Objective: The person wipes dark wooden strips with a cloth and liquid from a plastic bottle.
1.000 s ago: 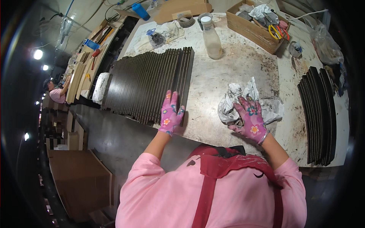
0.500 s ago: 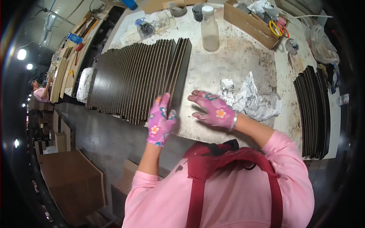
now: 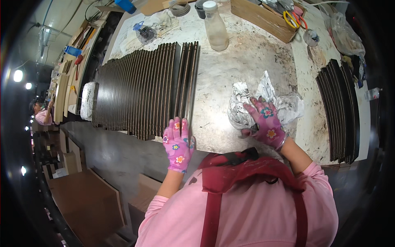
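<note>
My left hand (image 3: 179,146), in a pink flowered glove, lies with its fingers stretched against the near ends of a few dark strips (image 3: 187,82). These stand beside a long row of similar dark, thin strips (image 3: 135,88), packed side by side on the table. My right hand (image 3: 268,123), gloved the same way, rests on a crumpled white sheet (image 3: 290,107) with grey smudges, its fingers spread. Whether the sheet is paper or cloth I cannot tell. The undersides of the right fingers are hidden.
A cloudy bottle (image 3: 216,31) stands at the back of the stained table (image 3: 214,103). Behind it to the right is a cardboard box (image 3: 263,18) with scissors (image 3: 291,19). More dark strips (image 3: 339,111) stand at the right. A person (image 3: 43,113) is far left.
My right hand has moved right, from the bare tabletop onto the crumpled sheet. My left hand has drawn back a little toward me, to the strips' near ends. The view has shifted slightly.
</note>
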### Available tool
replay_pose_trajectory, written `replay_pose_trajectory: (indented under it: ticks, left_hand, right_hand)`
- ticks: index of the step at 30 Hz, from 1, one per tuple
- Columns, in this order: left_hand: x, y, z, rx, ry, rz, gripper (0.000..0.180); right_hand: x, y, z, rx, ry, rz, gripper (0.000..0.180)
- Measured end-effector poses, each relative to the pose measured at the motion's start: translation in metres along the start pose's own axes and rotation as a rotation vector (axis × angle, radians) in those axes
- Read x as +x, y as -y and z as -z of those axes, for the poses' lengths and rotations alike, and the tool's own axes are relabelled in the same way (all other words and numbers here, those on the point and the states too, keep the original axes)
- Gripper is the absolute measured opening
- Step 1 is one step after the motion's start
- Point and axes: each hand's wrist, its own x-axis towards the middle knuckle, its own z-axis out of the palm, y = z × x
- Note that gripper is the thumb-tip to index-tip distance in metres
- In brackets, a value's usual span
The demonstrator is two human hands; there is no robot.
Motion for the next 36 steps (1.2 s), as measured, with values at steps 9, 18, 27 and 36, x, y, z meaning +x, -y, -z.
replay_pose_trajectory:
  ticks: [9, 18, 27, 36]
  left_hand:
    - [0.006, -0.003, 0.006, -0.212, 0.036, -0.002, 0.069]
    - [-0.050, 0.035, 0.059, -1.439, 0.329, 0.700, 0.056]
    - [0.003, -0.048, -0.011, -1.453, 0.266, 0.286, 0.048]
    - [0.000, -0.072, -0.028, -0.353, 0.051, -0.049, 0.089]
  right_hand:
    - [0.000, -0.011, -0.037, 0.071, -0.039, 0.056, 0.061]
    - [-0.015, -0.044, 0.017, 1.060, -0.235, -0.320, 0.043]
    - [-0.029, -0.130, 0.072, 1.165, -0.563, -0.463, 0.035]
    - [0.008, -0.051, 0.042, 0.411, -0.299, -0.183, 0.043]
